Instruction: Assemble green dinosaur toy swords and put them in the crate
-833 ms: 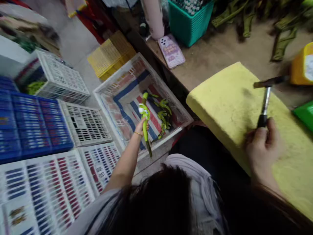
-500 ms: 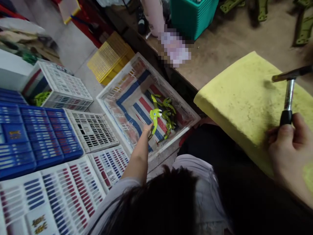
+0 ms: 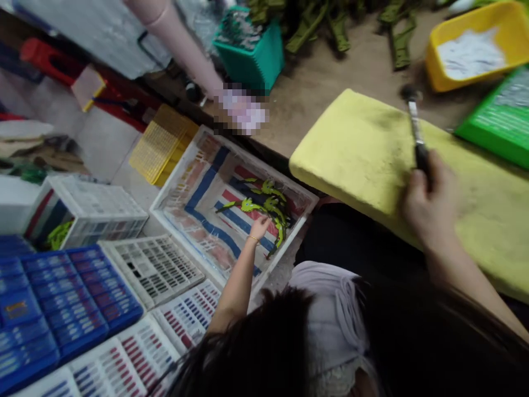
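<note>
The left hand [image 3: 260,227], a thin gold bracelet [image 3: 253,239] at its wrist, reaches down into a shallow white plastic crate [image 3: 176,166] lined with red, white and blue striped woven sheeting [image 3: 198,220]. Its fingers [image 3: 264,221] are bunched together at a lime-green branching piece [image 3: 250,206], touching it or just beside it; the pictures do not show whether they are closed on it. That piece lies in the crate, just ahead of the fingertips, its long axis running roughly sideways across the hand's line of reach. A cluster of darker green and yellow branching pieces [image 3: 276,212] lies just to its right, also on the sheeting. The left hand is much nearer to these pieces than the right hand [image 3: 425,201], which sits well apart and is clamped around the dark grip of a small metal-shafted hammer [image 3: 418,132]. The hammer stands tilted above a thick yellow foam pad [image 3: 372,149], its blurred head [image 3: 409,92] near the pad's far edge. Beyond lie a wooden surface [image 3: 326,99], a teal plastic basket [image 3: 248,58] and a yellow tray of white material [image 3: 469,55], while stacked blue and white plastic crates [image 3: 70,281] stand on the floor to the left
</note>
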Tool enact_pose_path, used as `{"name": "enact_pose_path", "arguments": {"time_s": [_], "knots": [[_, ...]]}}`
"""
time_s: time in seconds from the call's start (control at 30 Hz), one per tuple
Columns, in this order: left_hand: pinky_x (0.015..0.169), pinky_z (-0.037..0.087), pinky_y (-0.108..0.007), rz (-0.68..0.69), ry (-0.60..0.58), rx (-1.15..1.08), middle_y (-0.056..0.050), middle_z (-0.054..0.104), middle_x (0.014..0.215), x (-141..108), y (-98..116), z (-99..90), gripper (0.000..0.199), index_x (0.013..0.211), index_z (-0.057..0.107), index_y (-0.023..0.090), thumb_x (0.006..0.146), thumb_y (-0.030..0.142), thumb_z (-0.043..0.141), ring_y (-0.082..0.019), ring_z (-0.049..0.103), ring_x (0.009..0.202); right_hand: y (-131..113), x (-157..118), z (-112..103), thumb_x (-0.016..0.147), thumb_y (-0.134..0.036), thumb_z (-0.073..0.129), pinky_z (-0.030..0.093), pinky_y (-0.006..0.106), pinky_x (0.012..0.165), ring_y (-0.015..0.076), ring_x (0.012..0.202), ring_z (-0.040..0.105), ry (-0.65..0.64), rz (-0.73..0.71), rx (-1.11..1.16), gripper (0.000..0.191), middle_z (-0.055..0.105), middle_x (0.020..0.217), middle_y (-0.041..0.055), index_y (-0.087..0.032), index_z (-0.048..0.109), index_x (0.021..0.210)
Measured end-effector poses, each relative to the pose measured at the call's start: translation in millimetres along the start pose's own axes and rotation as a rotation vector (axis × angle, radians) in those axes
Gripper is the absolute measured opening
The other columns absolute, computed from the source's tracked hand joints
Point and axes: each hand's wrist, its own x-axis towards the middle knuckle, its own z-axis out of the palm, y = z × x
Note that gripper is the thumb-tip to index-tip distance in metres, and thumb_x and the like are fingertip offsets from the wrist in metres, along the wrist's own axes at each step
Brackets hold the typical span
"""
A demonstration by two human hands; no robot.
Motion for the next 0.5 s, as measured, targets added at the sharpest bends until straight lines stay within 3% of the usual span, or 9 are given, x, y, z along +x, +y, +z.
{"name": "enact_pose_path", "arguments": {"time_s": [0.03,0.1,0.17,0.23,0.3,0.37,0.5], "knots": [[0.092,0.053,-0.044,0.087,-0.048,0.032,-0.010,0.060,0.123,-6,22,-0.3,0.035,0.120,0.059,0.016,0.093,0.037,0.059,-0.022,0.061,0.108,-4,-6,0,0.090,-0.036,0.048,0.048,0.057,0.096,0.0320,0.112,0.060,-0.040,-0.069,0.016,0.042,0.064,0.120,0.0216,-0.015,0.063,0.122],[0.100,0.049,-0.043,0.276,-0.188,0.101,-0.011,0.065,0.118,-24,70,4.3,0.034,0.112,0.064,0.014,0.090,0.039,0.061,-0.023,0.061,0.110,-10,-27,-4,0.089,-0.033,0.053,0.048,0.056,0.098,0.0318,0.118,0.056,0.005,-0.174,0.069,0.035,0.056,0.131,0.0207,-0.018,0.064,0.118],[0.102,0.047,-0.041,0.453,-0.375,0.178,-0.011,0.069,0.114,-47,117,14.7,0.042,0.110,0.066,0.015,0.086,0.049,0.062,-0.024,0.063,0.109,-6,-55,-13,0.089,-0.032,0.055,0.052,0.047,0.094,0.0267,0.115,0.058,0.035,-0.321,0.164,0.033,0.059,0.126,0.0170,-0.022,0.063,0.119],[0.097,0.051,-0.041,0.586,-0.572,0.244,-0.011,0.072,0.111,-68,163,30.2,0.054,0.114,0.066,0.016,0.083,0.060,0.058,-0.026,0.066,0.104,17,-86,-26,0.087,-0.034,0.058,0.056,0.039,0.087,0.0208,0.103,0.063,0.037,-0.387,0.199,0.028,0.066,0.110,0.0112,-0.025,0.067,0.112],[0.092,0.054,-0.040,0.650,-0.751,0.270,-0.012,0.074,0.105,-85,202,50.9,0.055,0.112,0.066,0.017,0.080,0.061,0.061,-0.026,0.069,0.099,59,-123,-51,0.085,-0.039,0.060,0.057,0.032,0.079,0.0160,0.087,0.065,0.164,-0.133,0.133,0.020,0.069,0.091,0.0050,-0.028,0.070,0.098],[0.091,0.055,-0.040,0.674,-0.864,0.317,-0.012,0.075,0.101,-100,232,72.6,0.054,0.109,0.068,0.018,0.077,0.061,0.064,-0.026,0.070,0.096,111,-167,-91,0.086,-0.043,0.057,0.056,0.032,0.076,0.0152,0.079,0.064,0.394,0.311,-0.016,0.022,0.069,0.084,0.0037,-0.026,0.070,0.090],[0.095,0.053,-0.037,0.671,-0.888,0.379,-0.011,0.075,0.101,-116,257,98.5,0.056,0.111,0.068,0.019,0.075,0.062,0.067,-0.026,0.069,0.099,215,-252,-183,0.093,-0.037,0.045,0.055,0.039,0.079,0.0170,0.079,0.062,0.701,0.936,-0.267,0.033,0.068,0.092,0.0096,-0.015,0.064,0.107]]}}
